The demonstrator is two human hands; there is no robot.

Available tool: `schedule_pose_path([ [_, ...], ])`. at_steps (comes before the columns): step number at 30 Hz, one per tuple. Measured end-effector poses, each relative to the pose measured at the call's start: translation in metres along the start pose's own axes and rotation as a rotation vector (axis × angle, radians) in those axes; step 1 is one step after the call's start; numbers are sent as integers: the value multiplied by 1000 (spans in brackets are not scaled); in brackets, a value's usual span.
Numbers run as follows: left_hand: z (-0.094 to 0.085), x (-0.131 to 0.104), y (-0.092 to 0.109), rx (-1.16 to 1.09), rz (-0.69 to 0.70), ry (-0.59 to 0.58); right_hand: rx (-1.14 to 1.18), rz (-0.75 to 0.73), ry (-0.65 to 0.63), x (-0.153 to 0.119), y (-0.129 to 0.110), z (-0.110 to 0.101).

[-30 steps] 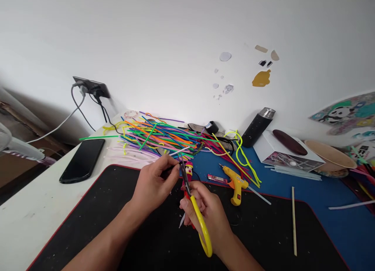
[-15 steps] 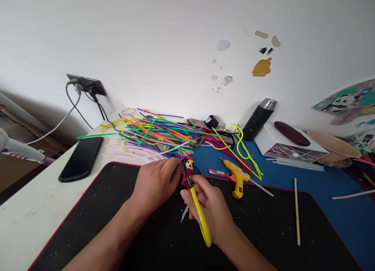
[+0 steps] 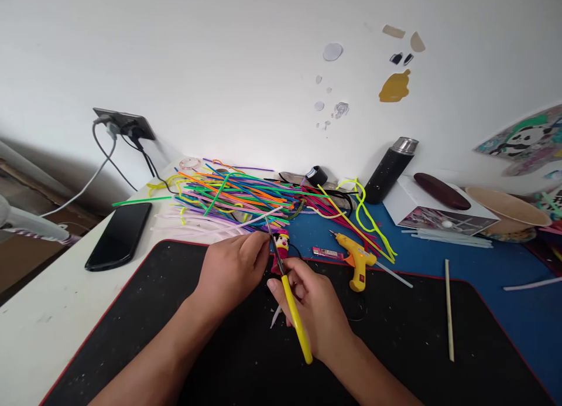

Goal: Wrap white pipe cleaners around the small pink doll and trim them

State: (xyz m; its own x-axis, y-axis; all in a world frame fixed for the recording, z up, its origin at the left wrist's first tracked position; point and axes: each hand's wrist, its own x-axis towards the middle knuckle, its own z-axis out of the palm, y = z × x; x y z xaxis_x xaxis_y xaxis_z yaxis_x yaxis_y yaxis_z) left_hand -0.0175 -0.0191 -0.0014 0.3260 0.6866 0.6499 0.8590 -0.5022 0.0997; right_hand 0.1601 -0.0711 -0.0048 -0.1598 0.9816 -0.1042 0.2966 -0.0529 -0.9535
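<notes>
The right hand (image 3: 316,297) holds scissors (image 3: 290,297) with a yellow handle, and the dark, thin blades point up and away from the person. The left hand (image 3: 235,262) is curled in, its fingers close together, right by the blades. I can't tell if it is pinching something, because the back of the hand hides it. A little doll (image 3: 282,245) with a red body and a yellow and pink top is just behind the scissors, between the two hands, near the far edge of the black mat (image 3: 211,347). A small white pointy bit (image 3: 276,317) is on the mat beside the right hand. To the right, a yellow glue gun (image 3: 356,259) lies on its side with a clear stick poking out of its back, and a small pink box (image 3: 328,253) is next to it. A pale stick (image 3: 448,312) lies farther right on the mat. Behind the hands is a big messy pile of fuzzy sticks (image 3: 237,192) in lots of colors. A black phone (image 3: 118,236) lies on the white part of the surface (image 3: 57,312), left of the mat.
</notes>
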Motion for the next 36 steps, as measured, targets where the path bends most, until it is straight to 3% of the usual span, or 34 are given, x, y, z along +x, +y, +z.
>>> schedule_pose_path([
  [20, 6, -2, -2, -103, -147, -78, -71, -23, 37, 1, 3, -1],
  [28, 6, -3, -1, -118, -142, -61, -76, -36, 44, 3, 3, -3],
  [36, 7, -2, 1, -106, -201, -131, -66, -65, 69, 4, 7, -1],
])
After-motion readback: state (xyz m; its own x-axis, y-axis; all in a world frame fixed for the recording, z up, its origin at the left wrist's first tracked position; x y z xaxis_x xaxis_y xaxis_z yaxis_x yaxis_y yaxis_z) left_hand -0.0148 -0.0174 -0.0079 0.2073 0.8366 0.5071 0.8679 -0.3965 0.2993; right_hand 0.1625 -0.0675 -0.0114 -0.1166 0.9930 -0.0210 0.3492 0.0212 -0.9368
